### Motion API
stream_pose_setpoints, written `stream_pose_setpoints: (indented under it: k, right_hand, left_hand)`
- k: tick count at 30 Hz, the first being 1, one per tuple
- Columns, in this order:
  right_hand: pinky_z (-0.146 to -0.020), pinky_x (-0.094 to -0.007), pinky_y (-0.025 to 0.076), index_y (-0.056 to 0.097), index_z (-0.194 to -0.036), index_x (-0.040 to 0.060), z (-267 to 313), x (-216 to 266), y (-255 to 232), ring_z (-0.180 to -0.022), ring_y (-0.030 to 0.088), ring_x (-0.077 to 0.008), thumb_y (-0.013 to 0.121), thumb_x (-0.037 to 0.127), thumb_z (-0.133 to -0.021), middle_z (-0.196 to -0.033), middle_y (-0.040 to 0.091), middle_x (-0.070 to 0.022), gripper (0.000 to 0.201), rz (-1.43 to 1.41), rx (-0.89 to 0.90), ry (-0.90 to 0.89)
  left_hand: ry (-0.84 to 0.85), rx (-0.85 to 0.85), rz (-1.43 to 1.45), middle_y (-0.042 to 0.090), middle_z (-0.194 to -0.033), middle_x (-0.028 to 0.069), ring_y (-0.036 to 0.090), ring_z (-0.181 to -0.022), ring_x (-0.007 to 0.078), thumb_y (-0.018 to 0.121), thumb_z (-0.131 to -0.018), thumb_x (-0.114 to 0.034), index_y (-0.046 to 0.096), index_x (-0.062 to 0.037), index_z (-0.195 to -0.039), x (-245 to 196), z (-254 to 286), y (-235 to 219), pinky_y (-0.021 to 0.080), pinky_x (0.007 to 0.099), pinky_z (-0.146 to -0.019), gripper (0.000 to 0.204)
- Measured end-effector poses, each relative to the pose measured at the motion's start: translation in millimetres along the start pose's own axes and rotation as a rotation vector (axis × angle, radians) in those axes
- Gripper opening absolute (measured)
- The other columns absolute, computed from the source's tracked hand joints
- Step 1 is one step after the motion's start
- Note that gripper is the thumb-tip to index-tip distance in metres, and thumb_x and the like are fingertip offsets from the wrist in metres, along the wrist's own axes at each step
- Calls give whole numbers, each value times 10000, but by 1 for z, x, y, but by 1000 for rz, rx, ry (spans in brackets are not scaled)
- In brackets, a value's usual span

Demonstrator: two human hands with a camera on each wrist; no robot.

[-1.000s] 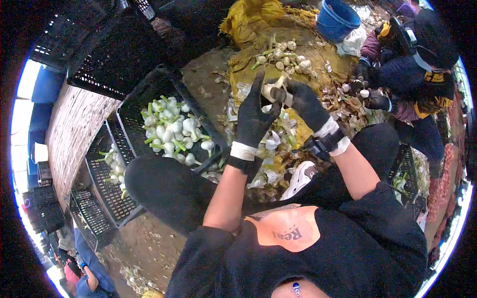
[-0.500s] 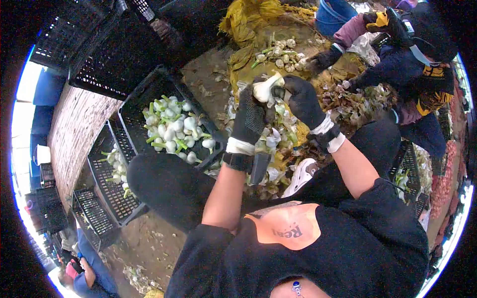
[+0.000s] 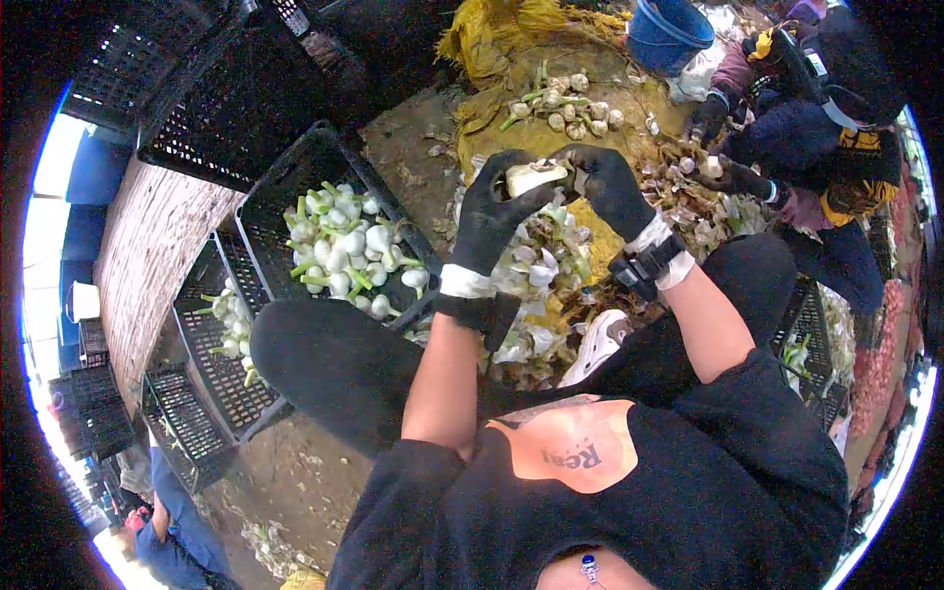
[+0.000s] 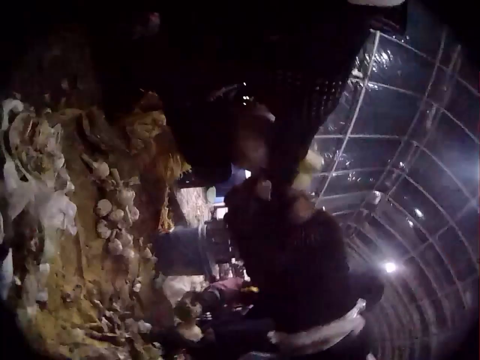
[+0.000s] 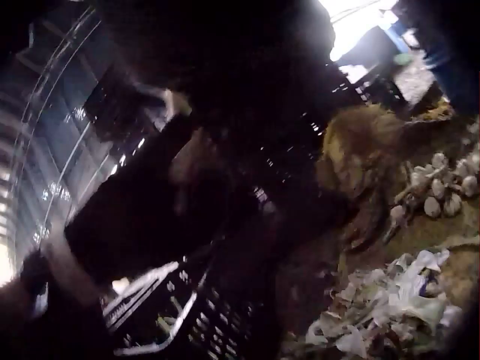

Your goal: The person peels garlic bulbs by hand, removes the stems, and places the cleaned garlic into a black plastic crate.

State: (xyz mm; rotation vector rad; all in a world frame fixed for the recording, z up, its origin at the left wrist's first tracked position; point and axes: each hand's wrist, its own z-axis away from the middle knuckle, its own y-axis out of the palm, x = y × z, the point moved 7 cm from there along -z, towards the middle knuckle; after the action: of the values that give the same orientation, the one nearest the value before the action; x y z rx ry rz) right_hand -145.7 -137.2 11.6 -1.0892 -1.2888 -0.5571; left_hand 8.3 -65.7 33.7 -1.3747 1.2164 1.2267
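Note:
In the head view, both hands wear dark gloves with white bands at the wrists. My left hand (image 3: 495, 206) holds a pale garlic bulb (image 3: 534, 177) lying sideways between thumb and fingers. At the bulb's other end my right hand (image 3: 612, 192) has its fingers curled, pinching by a brownish bit of skin. Both wrist views are very dark; there the left glove (image 4: 292, 255) and the right glove (image 5: 150, 202) show mostly as silhouettes, with little of the bulb visible.
A black crate (image 3: 295, 187) of white garlic bulbs (image 3: 344, 246) stands at left, more crates beside it. Ahead, untrimmed garlic (image 3: 565, 103) lies on yellow sacking (image 3: 492, 59) near a blue bucket (image 3: 669, 39). Peeled skins (image 3: 531, 285) litter the ground. Another person (image 3: 806, 147) works at right.
The garlic bulb has turned from upright to sideways in my hands, and its skin looks whiter than a second ago. The other person reached toward the garlic pile, then drew back.

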Motion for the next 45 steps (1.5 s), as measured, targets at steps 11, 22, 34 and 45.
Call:
stream_pose_setpoints:
  k: [11,22,34,45]
  right_hand:
    - [-668,-435,494,687,-808,85,2,-9,-3,-719,615,-355,610,266,-732,-797,650,-157,210,338,-215,-37]
    - [-766,-305,509,583,-1182,56,9,43,0,-887,651,-287,637,128,-846,-997,663,-154,348,386,28,-223]
    - [-580,-396,500,646,-869,132,21,61,15,-693,613,-326,597,139,-748,-817,622,-106,130,538,-274,-228]
    - [-685,-392,501,614,-1018,105,29,0,37,-814,628,-328,628,203,-845,-882,636,-154,199,728,103,-118]
  left_hand:
    - [-105,153,250,577,-1145,75,566,-1050,169,720,-764,-66,497,-41,-1232,-10,12,12,476,313,-897,519]
    - [42,8,83,567,-1117,73,548,-1048,160,679,-774,-36,508,-53,-1176,4,10,-13,457,299,-895,437]
    - [-17,-164,202,617,-1075,74,589,-942,141,575,-919,-188,539,-11,-1199,23,13,6,458,286,-873,334]
    - [170,-151,-229,531,-1292,151,524,-1177,221,517,-897,25,469,33,-1268,-10,1,-11,381,331,-1013,374]
